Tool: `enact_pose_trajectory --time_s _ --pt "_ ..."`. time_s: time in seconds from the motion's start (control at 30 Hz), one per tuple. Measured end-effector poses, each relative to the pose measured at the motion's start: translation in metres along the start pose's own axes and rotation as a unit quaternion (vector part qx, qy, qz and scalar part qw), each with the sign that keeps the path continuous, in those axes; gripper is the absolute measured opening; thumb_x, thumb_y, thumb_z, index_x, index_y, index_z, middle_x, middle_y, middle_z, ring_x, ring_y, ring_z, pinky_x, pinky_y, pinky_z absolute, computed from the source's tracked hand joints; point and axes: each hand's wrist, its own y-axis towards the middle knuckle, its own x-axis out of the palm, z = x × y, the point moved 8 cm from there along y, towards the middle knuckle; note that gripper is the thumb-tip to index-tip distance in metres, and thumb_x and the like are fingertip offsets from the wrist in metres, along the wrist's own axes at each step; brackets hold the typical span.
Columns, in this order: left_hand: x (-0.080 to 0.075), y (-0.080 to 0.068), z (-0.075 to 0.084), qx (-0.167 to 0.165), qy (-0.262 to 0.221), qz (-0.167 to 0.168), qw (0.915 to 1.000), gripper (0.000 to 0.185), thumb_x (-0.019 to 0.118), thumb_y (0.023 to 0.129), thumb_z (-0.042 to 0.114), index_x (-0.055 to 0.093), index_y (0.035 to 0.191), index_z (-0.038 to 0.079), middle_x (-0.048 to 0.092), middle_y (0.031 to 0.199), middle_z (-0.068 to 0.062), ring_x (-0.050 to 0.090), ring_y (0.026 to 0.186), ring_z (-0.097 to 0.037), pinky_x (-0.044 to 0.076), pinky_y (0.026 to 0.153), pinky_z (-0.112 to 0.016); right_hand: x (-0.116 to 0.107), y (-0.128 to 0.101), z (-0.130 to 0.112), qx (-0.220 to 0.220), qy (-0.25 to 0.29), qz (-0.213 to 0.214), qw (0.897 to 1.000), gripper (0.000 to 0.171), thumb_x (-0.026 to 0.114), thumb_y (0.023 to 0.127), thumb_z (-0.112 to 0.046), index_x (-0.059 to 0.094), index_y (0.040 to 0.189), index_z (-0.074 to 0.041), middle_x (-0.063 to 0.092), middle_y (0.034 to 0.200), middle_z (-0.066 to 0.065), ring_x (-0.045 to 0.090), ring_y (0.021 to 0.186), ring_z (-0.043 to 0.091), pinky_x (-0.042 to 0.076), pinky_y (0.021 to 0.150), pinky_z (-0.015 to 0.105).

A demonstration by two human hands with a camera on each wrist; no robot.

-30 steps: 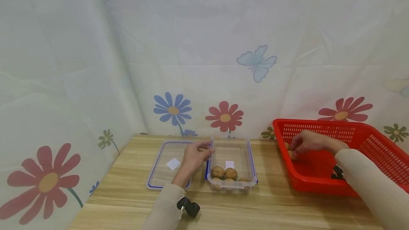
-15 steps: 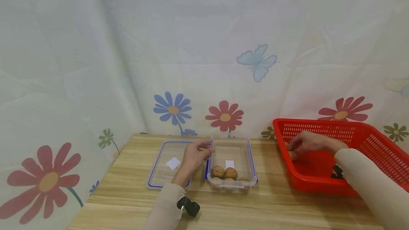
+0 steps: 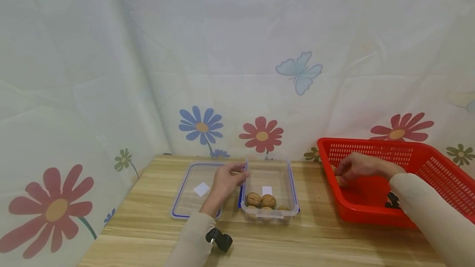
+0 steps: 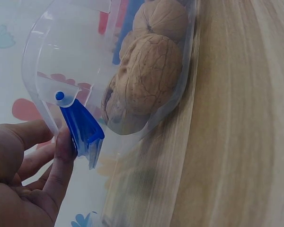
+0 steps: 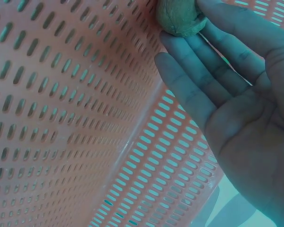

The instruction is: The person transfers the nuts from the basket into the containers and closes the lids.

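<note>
A walnut (image 5: 180,19) sits at my right fingertips inside the red basket (image 3: 438,168), low against its perforated left wall. The basket stands on the right side of a pale wooden table (image 3: 156,226). Toward the middle of the table is a clear plastic box (image 3: 269,193) with blue clips, holding several walnuts (image 3: 261,201) bunched at its near end. Just to its left the box's flat lid (image 3: 193,190) lies on the wood, blue-edged, with a small white label. Behind the table hangs a white curtain (image 3: 237,52) printed with red and blue flowers and a pale blue butterfly; it wraps round the left side too.

My right hand (image 3: 358,167) reaches over the basket's near rim, sleeve trailing to the right edge of the head view. In the right wrist view the palm is open and the fingers (image 5: 203,80) lie almost straight, their tips and the thumb touching the walnut; I cannot tell whether they have closed on it.

My left hand (image 3: 224,182) lies across the lid with its fingers bent toward the box's left wall. In the left wrist view the thumb rests on the blue clip (image 4: 83,130) at the box's corner, the other fingers curled behind it, so I am holding the box by that edge.
</note>
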Motion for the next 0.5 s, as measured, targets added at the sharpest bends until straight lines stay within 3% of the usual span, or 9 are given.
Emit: enact_pose_trajectory --time_s 0.5 --pt "0.0 0.001 -0.001 0.003 0.001 0.001 1.0 0.036 0.077 0.097 0.004 0.07 0.13 -0.007 0.073 0.106 -0.018 0.076 0.088 -0.026 0.067 0.074 -0.033 -0.018 -0.008 -0.008 -0.007 -0.002 0.049 0.999 0.044 0.09 0.087 -0.029 0.077 0.124 -0.01 0.075 0.113 0.003 0.065 0.1 0.024 0.06 0.097 0.055"
